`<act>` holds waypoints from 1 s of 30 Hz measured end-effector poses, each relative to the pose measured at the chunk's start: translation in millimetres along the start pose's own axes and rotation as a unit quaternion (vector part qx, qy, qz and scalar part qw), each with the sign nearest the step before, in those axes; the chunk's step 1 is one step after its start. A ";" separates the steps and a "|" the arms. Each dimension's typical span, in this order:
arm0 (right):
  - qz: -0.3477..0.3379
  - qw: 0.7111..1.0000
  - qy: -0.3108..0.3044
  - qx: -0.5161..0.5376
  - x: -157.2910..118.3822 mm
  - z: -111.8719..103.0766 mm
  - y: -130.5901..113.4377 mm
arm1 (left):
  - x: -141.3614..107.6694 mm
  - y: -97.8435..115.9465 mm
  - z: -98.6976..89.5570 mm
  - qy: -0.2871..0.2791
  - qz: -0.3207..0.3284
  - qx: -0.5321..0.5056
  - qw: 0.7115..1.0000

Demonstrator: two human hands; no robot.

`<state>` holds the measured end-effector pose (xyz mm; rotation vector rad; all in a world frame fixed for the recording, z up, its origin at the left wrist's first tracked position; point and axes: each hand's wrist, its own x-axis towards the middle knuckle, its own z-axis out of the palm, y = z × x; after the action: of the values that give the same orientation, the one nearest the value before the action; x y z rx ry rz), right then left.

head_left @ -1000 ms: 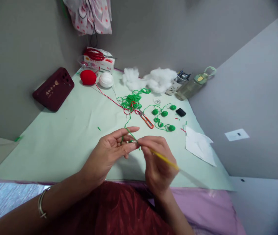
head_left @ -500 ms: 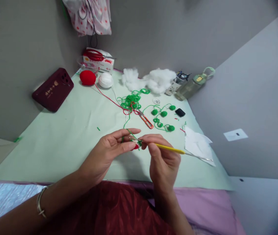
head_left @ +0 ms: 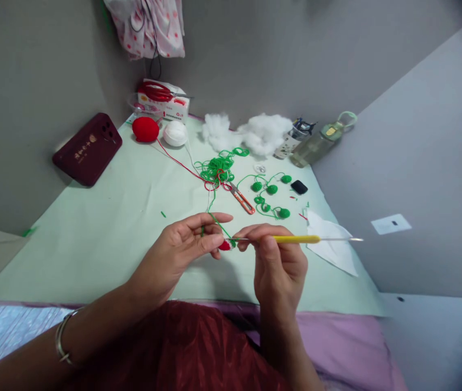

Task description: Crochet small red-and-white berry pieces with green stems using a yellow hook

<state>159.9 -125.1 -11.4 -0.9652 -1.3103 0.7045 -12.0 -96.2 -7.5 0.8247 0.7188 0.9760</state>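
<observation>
Between thumb and fingers, my left hand (head_left: 192, 239) pinches a small crochet piece (head_left: 225, 245) in red, white and green; the fingers cover part of it. A strand of green yarn (head_left: 220, 224) runs over that hand's fingers to the piece. My right hand (head_left: 277, 260) grips a crochet hook (head_left: 298, 239) with a yellow handle, held nearly level. The hook's left tip is at the green edge of the piece, too small to make out clearly. Beyond the hands lies a tangle of green yarn (head_left: 216, 169), with orange thread snips (head_left: 242, 200) beside it.
Several small green crocheted balls (head_left: 272, 189) lie right of the snips, near a black case (head_left: 299, 187). A red yarn ball (head_left: 145, 130), a white yarn ball (head_left: 176, 133), white stuffing (head_left: 265, 133) and a bottle (head_left: 320, 141) stand along the back. White paper (head_left: 332, 244) lies at right.
My right hand has shifted slightly right and the hook has turned from slanting to nearly level. The green strand now stretches straight to the hook's tip. My left hand keeps hold of the piece.
</observation>
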 end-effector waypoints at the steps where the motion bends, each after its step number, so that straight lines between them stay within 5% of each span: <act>1: -0.019 0.999 0.001 -0.026 -1.2 0.0 -2.1 | -0.6 -0.3 0.0 0.002 0.005 0.004 1.000; 6: -0.167 0.968 -0.041 -0.183 -8.8 -0.3 -7.4 | -3.1 -1.4 4.7 0.030 0.013 0.000 0.999; 11: -0.290 0.885 -0.040 -0.361 -16.6 1.3 3.7 | -3.4 -4.4 8.0 0.035 -0.001 -0.019 0.999; 13: -0.275 0.896 -0.027 -0.348 -16.6 2.5 5.9 | -2.1 -4.3 5.6 0.004 -0.046 -0.061 0.997; 15: -0.215 0.941 0.002 -0.263 -13.4 3.7 4.9 | -0.2 -2.5 2.4 -0.015 -0.083 -0.102 0.991; 19: -0.097 0.992 0.035 -0.077 -2.8 6.4 0.8 | 1.3 0.3 0.3 -0.031 -0.084 -0.117 0.989; 22: -0.071 0.995 0.004 -0.068 -0.3 7.8 1.3 | 0.4 -2.8 2.7 -0.027 -0.058 -0.085 0.994; 25: -0.117 0.981 -0.007 -0.153 -5.4 7.2 3.8 | 0.2 -7.2 4.3 0.008 -0.025 -0.057 0.998; 28: -0.205 0.945 -0.033 -0.252 -11.4 4.4 6.4 | 2.3 -7.6 3.0 -0.005 -0.059 -0.086 0.995; 30: -0.210 0.947 -0.021 -0.242 -11.7 2.3 6.7 | 4.5 -5.1 1.0 -0.027 -0.093 -0.118 0.988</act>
<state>156.5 -131.8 -22.8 -1.0088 -1.7013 0.0698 -7.3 -93.9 -12.1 0.5636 0.6074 0.8478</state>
